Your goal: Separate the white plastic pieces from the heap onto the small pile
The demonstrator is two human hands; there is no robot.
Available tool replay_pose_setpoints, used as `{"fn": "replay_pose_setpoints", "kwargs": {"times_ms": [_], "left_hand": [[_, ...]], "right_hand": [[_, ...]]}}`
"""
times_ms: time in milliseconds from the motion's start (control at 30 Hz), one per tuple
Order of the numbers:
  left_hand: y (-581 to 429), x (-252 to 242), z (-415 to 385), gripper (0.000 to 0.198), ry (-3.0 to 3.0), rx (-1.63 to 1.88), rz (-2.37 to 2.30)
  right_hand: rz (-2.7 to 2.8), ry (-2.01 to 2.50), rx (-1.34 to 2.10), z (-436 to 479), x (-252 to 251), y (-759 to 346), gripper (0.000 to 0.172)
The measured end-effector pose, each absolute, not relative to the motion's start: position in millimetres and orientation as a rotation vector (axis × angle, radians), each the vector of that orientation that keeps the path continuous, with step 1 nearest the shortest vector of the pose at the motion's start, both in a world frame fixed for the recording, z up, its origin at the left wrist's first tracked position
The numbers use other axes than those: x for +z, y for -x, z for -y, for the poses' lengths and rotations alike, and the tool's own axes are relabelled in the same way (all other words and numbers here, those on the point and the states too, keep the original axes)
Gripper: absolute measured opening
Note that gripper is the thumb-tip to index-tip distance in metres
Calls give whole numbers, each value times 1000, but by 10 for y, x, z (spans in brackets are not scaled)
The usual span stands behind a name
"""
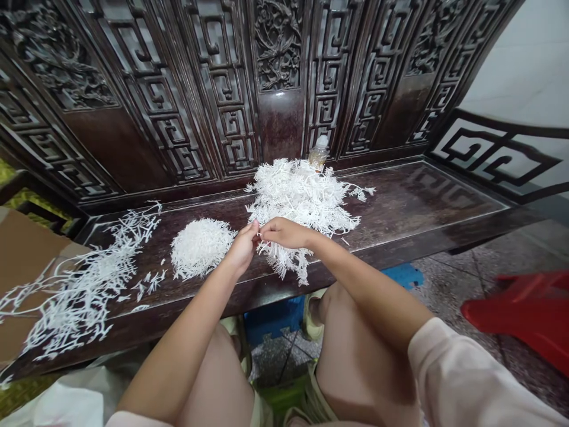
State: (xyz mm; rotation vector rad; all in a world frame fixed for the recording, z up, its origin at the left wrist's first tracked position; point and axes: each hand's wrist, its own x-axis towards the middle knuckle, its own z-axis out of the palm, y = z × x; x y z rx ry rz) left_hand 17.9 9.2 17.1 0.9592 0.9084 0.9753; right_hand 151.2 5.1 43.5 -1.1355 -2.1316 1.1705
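Observation:
My left hand [242,246] and my right hand [284,233] meet over the front of a dark carved wooden bench [422,207]. Both pinch a white branched plastic piece [287,264] that hangs from the edge of a big heap of such pieces [302,196]. Left of my hands lies a small round pile of tiny white bits [200,246]. Farther left, stripped white stems [84,284] are strewn across the seat.
A small bottle [319,151] stands behind the heap against the carved backrest [222,89]. A blue stool [275,317] sits under the bench between my knees. A red plastic thing [524,314] lies on the floor at right. Cardboard [22,255] is at left.

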Motion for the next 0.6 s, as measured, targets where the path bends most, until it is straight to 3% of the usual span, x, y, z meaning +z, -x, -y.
{"fn": "replay_pose_setpoints", "kwargs": {"times_ms": [267,500,600], "left_hand": [[-202,329,96,22,-778,1072,-891],[182,654,-52,30,-784,1260,-711],[555,517,-329,32,-982,1337,-919]], "right_hand": [[2084,1010,1282,-2,576,-1496,24],[2007,983,1428,126,577,-1524,20],[1890,1083,1415,119,494,-1508,22]]}}
